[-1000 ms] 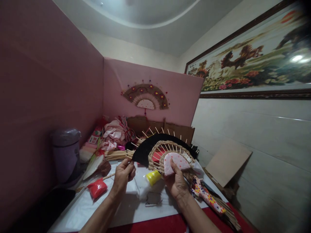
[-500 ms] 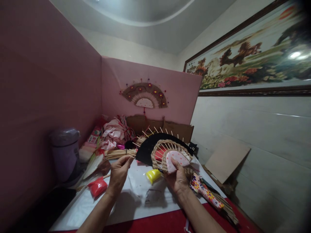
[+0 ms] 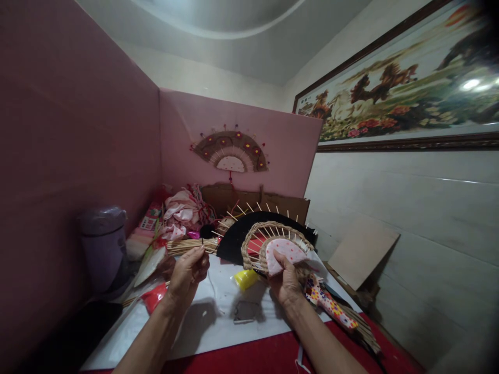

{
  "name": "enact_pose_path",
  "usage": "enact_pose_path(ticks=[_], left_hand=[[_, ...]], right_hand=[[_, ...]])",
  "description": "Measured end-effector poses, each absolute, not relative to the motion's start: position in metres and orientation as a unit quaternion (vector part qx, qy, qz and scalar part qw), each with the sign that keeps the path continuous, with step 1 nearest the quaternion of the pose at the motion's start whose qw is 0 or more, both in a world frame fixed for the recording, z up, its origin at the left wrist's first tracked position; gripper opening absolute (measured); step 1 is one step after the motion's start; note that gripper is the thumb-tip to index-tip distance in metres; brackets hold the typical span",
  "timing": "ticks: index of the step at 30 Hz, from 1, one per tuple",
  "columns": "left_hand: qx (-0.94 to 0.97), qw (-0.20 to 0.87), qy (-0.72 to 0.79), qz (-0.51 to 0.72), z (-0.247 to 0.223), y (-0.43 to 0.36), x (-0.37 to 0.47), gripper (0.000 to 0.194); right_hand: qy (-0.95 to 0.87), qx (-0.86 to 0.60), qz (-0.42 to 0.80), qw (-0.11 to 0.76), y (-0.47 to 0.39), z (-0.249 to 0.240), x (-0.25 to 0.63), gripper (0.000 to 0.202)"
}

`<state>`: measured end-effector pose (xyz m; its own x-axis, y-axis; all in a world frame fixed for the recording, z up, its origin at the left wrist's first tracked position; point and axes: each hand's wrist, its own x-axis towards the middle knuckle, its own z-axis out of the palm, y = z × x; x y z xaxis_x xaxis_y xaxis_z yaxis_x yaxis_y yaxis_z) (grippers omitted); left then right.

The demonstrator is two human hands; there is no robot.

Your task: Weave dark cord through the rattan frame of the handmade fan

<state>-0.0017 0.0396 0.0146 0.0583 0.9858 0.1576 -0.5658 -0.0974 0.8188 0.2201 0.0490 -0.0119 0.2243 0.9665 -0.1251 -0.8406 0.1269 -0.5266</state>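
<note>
My right hand [image 3: 287,283] grips a fan-shaped craft piece by its pink, red-dotted half-round base [image 3: 284,253], thumb on the front. A braided straw-coloured band and thin sticks surround that base, with a broad black band [image 3: 233,241] outside and stick ends poking past its rim. To the left, my left hand [image 3: 190,272] is closed in a pinch, a little apart from the fan's left edge. Whatever it may hold is too small to make out. Below the fan lies a yellow packet [image 3: 245,279] on the white sheet [image 3: 218,322].
A bundle of thin sticks [image 3: 187,245] and pink cloth [image 3: 183,208] lie behind my left hand. A red packet [image 3: 155,297] and a lilac container [image 3: 104,254] stand left. A finished fan [image 3: 234,150] hangs on the pink board. Flower-patterned handle-like thing [image 3: 331,304] lies right.
My left hand has drawn back slightly left from the fan's left edge, its fingers curling more. My right hand keeps hold of the fan, which has tilted a little to the right.
</note>
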Motion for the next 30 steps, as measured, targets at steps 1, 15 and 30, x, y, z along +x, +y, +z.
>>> enact_pose_path(ticks=[1,15,30], left_hand=[[0.391,0.606,0.278,0.635,0.014,0.04,-0.002,0.028],[0.682,-0.055,0.505,0.525,0.005,0.039,-0.008,0.021],[0.544,0.361,0.423,0.628,0.013,0.044,-0.005,0.03]], right_hand=[[-0.124,-0.256,0.6,0.747,0.049,-0.011,0.22,0.032],[-0.174,-0.284,0.518,0.788,0.049,-0.007,0.222,0.033],[-0.16,-0.264,0.556,0.772,0.053,-0.008,0.235,0.035]])
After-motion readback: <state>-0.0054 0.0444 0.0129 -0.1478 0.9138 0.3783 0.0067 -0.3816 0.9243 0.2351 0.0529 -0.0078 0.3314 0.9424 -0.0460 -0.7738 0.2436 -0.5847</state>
